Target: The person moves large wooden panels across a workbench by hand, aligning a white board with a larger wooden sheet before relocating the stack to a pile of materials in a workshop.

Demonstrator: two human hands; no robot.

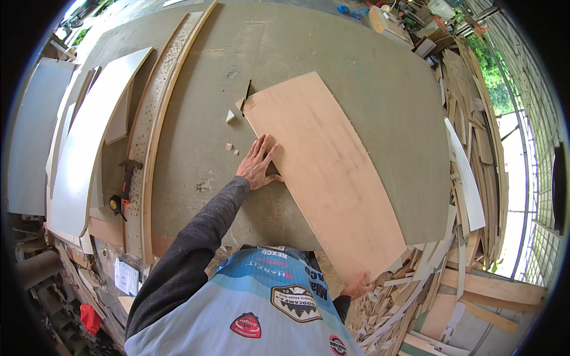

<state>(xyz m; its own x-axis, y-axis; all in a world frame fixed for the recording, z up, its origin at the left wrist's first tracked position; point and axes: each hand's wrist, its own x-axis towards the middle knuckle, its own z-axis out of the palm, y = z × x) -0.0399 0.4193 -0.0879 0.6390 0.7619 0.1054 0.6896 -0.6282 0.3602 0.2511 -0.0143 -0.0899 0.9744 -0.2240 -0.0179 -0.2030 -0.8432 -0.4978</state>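
Note:
A long pale plywood panel (326,160) with a bowed right edge lies slantwise over the grey-green tabletop (196,148). Its near end juts past the table's front edge. My left hand (256,163) lies against its left edge, fingers spread, with the fingertips over the wood and the thumb apart. At the near right end, my right hand (355,287) holds the panel's edge, its thumb side on top and the other fingers partly hidden. By the panel's far left corner stands a thin black blade (247,98). A small white triangular offcut (230,116) and wood bits (229,146) lie nearby.
Left of the panel runs a long wooden fence (169,89), with a hammer (128,178) and tape measure (115,204) beside it. White curved panels (89,148) stand farther left. Stacked wood strips (469,113) line the right; scraps (386,308) heap below the panel's near end.

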